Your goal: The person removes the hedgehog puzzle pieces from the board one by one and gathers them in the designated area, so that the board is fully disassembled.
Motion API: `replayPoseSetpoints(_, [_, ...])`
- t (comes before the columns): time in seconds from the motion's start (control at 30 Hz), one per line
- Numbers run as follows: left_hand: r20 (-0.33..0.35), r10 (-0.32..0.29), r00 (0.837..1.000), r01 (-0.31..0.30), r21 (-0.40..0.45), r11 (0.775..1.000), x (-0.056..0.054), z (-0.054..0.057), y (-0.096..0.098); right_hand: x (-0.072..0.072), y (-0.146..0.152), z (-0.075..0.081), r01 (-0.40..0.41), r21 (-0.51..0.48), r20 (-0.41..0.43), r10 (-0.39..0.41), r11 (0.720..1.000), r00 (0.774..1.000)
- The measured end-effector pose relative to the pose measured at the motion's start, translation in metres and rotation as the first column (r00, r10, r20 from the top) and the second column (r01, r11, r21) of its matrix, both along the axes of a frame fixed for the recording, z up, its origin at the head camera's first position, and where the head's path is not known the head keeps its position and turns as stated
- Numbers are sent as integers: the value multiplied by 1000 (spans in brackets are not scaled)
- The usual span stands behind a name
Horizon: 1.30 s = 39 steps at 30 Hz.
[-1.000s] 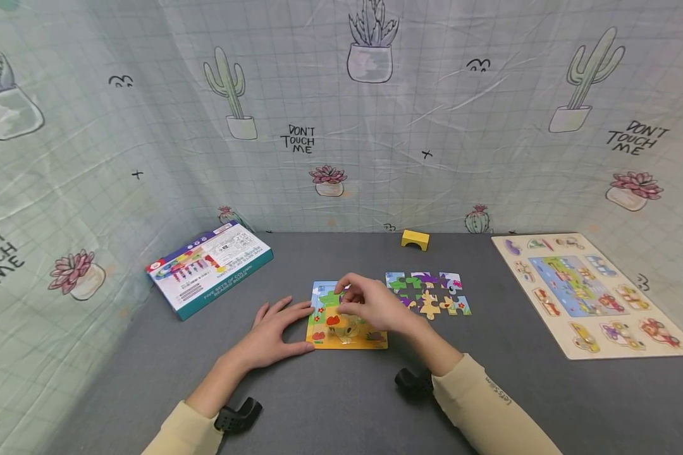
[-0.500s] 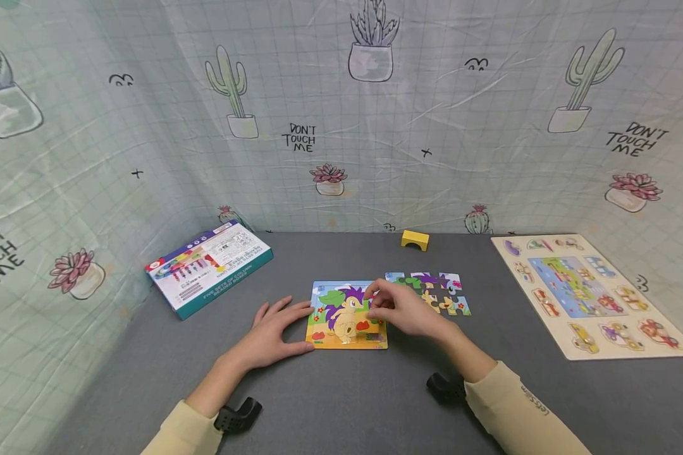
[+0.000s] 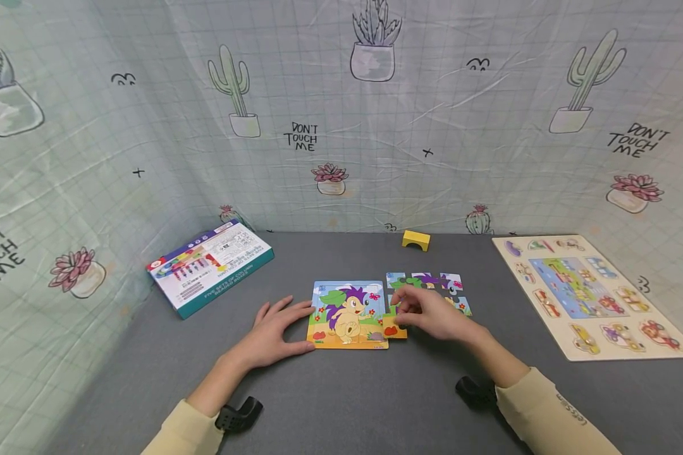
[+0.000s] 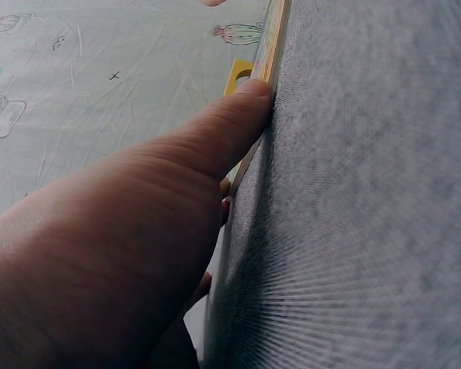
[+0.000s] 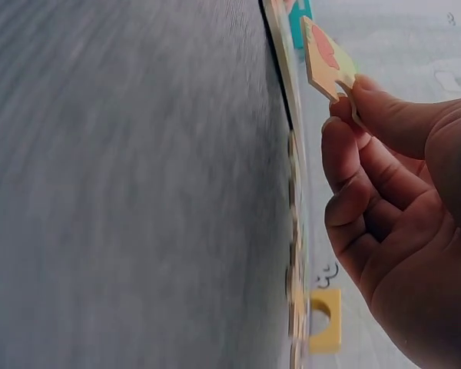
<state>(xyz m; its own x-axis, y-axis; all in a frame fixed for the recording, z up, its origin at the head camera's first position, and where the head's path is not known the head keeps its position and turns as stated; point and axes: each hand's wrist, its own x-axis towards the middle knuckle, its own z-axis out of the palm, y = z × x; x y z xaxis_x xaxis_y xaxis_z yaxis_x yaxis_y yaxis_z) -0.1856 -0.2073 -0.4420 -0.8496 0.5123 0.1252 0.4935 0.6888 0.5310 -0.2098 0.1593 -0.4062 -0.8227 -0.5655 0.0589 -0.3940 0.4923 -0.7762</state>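
A small puzzle board (image 3: 350,316) with a purple-spined hedgehog picture lies flat on the table. My left hand (image 3: 276,332) rests at its left side, fingers spread, touching the edge. In the left wrist view, the thumb (image 4: 227,127) lies against the board's side. My right hand (image 3: 435,316) pinches a yellow puzzle piece (image 3: 395,330) with a red shape on it, just past the board's right edge. In the right wrist view the puzzle piece (image 5: 324,58) is tilted between thumb and index finger, raised off the table. Several loose puzzle pieces (image 3: 427,280) lie behind that hand, partly covered by it.
At the back stands a yellow arched block (image 3: 416,240). A boxed toy set (image 3: 210,268) lies at the left. On the right, a large wooden puzzle board (image 3: 537,309) with several picture pieces lies flat. A patterned cloth (image 3: 330,95) surrounds the grey table (image 3: 341,392).
My right hand has moved right, carrying the puzzle piece from above the hedgehog board to beyond its right edge. The hedgehog picture is now uncovered. My left hand has stayed in place.
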Motion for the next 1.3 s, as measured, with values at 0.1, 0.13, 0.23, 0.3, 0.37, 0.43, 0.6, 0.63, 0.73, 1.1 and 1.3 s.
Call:
replayPoseSetpoints(0.1, [8, 6, 1000, -6, -4, 1000, 0, 1, 0, 0, 7, 0, -6, 16, 5, 6, 1000, 1000])
replayPoseSetpoints(0.13, [10, 7, 1000, -7, -5, 1000, 0, 1, 0, -1, 9, 0, -10, 23, 3, 9, 1000, 1000])
replayPoseSetpoints(0.23, [8, 10, 1000, -10, -4, 1000, 0, 0, -1, 0, 12, 0, -24, 38, 5, 24, 999, 1000])
replayPoseSetpoints(0.3, [5, 8, 1000, -8, 0, 1000, 0, 0, -1, 0, 13, 0, -31, 51, 7, 31, 998, 1000])
replayPoseSetpoints(0.37, [0, 6, 1000, -6, 4, 1000, 0, 0, -1, 0, 13, 0, -30, 69, 14, 29, 997, 999])
replayPoseSetpoints(0.43, [0, 6, 1000, -6, 5, 1000, 0, 0, -1, -1, 13, 0, -26, 92, 16, 25, 995, 1000])
replayPoseSetpoints(0.6, [3, 9, 1000, -9, 5, 1000, 0, 0, -1, -2, 12, 0, -20, 133, -6, 21, 991, 1000])
replayPoseSetpoints(0.63, [3, 9, 1000, -9, 6, 1000, 0, 0, -1, -2, 12, 0, -19, 139, -12, 21, 990, 1000])
replayPoseSetpoints(0.73, [12, 11, 1000, -11, 3, 1000, 0, 1, -1, -2, 11, -1, -10, 155, -31, 15, 988, 999])
replayPoseSetpoints(1.1, [17, 11, 1000, -11, -11, 1000, 0, 1, -1, -2, 11, -4, -4, 214, -113, 29, 977, 993])
replayPoseSetpoints(1.3, [7, 3, 1000, -3, 0, 1000, 0, 0, 0, 1, 12, -1, 10, 272, -115, 23, 962, 993])
